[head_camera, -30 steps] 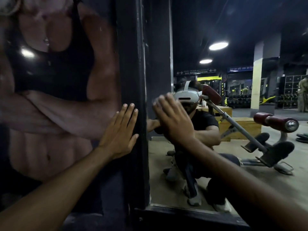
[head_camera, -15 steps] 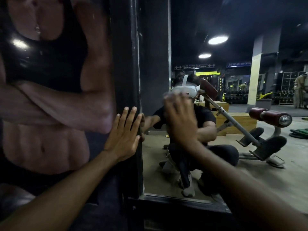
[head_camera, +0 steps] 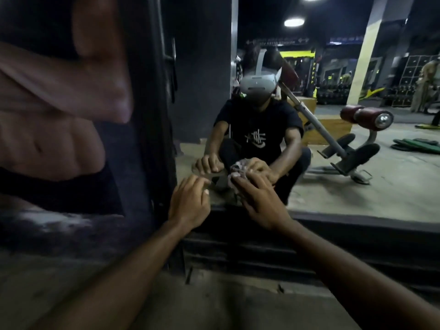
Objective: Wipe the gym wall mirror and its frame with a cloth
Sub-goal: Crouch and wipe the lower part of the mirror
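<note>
Head view, lower centre: right hand grips a crumpled pale grey cloth low on the glass wall mirror, left hand curled beside, hold unclear; next likely needs pressing it along the dark frame.

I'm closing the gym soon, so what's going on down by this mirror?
A person is crouched at the lower left corner of the wall mirror. Their right hand holds a bunched cloth against the glass, just above the bottom frame. The left hand is close beside it with fingers curled near the glass, but I cannot tell whether it holds anything. It looks like wiping low on the mirror is underway.
</note>
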Motion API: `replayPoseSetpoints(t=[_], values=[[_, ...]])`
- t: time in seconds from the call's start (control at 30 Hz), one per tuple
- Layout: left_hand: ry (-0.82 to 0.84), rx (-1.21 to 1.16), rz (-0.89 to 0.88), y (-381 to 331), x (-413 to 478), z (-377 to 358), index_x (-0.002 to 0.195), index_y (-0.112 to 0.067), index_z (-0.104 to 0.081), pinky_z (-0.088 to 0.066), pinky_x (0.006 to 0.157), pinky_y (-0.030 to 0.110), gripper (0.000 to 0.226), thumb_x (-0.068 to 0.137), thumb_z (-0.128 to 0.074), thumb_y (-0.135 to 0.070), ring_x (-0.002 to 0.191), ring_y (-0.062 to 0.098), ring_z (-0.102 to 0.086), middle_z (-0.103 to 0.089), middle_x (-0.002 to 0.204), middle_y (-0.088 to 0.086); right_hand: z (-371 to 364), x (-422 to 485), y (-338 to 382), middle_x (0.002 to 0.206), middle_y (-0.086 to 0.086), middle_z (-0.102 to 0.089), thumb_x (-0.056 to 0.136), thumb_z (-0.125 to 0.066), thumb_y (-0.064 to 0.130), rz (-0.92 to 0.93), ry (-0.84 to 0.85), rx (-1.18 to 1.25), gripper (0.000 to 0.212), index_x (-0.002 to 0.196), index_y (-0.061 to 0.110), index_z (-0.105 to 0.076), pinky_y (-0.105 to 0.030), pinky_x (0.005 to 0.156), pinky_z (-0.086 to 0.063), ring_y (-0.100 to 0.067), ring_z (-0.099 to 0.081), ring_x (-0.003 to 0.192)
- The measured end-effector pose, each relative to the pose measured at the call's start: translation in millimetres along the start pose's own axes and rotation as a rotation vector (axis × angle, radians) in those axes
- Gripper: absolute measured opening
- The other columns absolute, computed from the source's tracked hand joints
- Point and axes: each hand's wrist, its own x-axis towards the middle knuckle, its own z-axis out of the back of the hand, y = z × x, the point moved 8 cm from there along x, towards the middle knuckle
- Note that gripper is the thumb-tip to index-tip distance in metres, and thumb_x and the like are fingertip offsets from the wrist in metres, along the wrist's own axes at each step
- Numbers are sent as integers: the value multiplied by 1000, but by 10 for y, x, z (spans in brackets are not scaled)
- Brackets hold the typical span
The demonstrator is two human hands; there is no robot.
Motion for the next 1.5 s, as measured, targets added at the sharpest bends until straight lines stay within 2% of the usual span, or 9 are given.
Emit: replayPoseSetpoints(t=[0.13, 0.27, 0.47, 0.63, 0.83, 0.97, 1.13, 1.27, 1.5], values=[[342, -621, 509, -158, -602, -817, 85, -24, -69, -55, 80, 36, 22, 93, -61, -5, 90, 26, -69, -71, 87, 0, -202, -840, -275, 122, 0, -65, 97, -66, 19, -427, 28, 541, 36, 129, 13, -53, -18, 86, -48, -5, -62, 104], [659, -847, 704, -493, -1027, -1204, 109, -31, -64, -49, 87, 36, 22, 95, -66, -14, 89, 14, -73, -76, 102, -2, -646, -1380, -586, 96, -8, -66, 105, -55, 19, -1008, 152, 963, 11, 105, 9, -58, -22, 68, -49, -12, -60, 81], [782, -790, 660, -585, -1178, -1449, 135, -34, -56, -48, 90, 39, 56, 89, -75, -7, 101, 11, -63, -70, 114, -8, -962, -1639, -438, 109, -16, -70, 110, -38, 38, -1253, 344, 1440, 44, 109, 5, -67, -37, 91, -51, -25, -65, 98], [736, -782, 844, -482, -1340, -1640, 124, -27, -63, -45, 97, 41, 47, 83, -83, -16, 104, 16, -65, -72, 110, -6, -1074, -1711, -361, 97, -20, -73, 107, -23, 56, -1234, 459, 1660, 72, 109, -1, -65, -40, 79, -57, -30, -70, 84], [539, -882, 1076, -464, -1516, -1786, 113, -13, -70, -50, 89, 38, 33, 82, -82, -11, 97, 18, -69, -75, 100, 1, -1102, -1841, -646, 111, -13, -74, 92, -34, 82, -1155, 569, 1292, 79, 115, 16, -72, -47, 84, -59, -30, -71, 101], [294, -976, 1209, -351, -1521, -1704, 114, -6, -63, -54, 89, 38, 34, 83, -78, -6, 91, 21, -66, -71, 104, 9, -955, -1832, -862, 110, -8, -72, 92, -66, 58, -1112, 463, 970, 40, 108, 22, -70, -48, 70, -64, -27, -73, 95], [325, -942, 1198, -366, -1530, -1616, 111, -13, -63, -53, 90, 43, 36, 83, -82, -24, 94, 21, -66, -70, 107, 5, -839, -1718, -900, 80, -7, -74, 94, -74, 21, -979, 299, 873, 12, 82, 18, -74, -31, 57, -58, -20, -66, 67], [377, -965, 1201, -403, -1533, -1634, 126, -21, -60, -48, 92, 43, 56, 82, -78, -50, 112, 23, -63, -66, 122, 4, -704, -1687, -1029, 78, -2, -77, 95, -74, 23, -909, 205, 770, 15, 83, 19, -82, -35, 75, -59, -15, -67, 73], [550, -770, 1008, -403, -1319, -1557, 117, -24, -68, -51, 87, 38, 38, 81, -82, -26, 107, 18, -64, -72, 114, -1, -448, -1580, -1078, 79, 4, -76, 97, -70, 26, -854, 23, 703, 17, 85, 18, -78, -39, 77, -62, -15, -72, 79]])
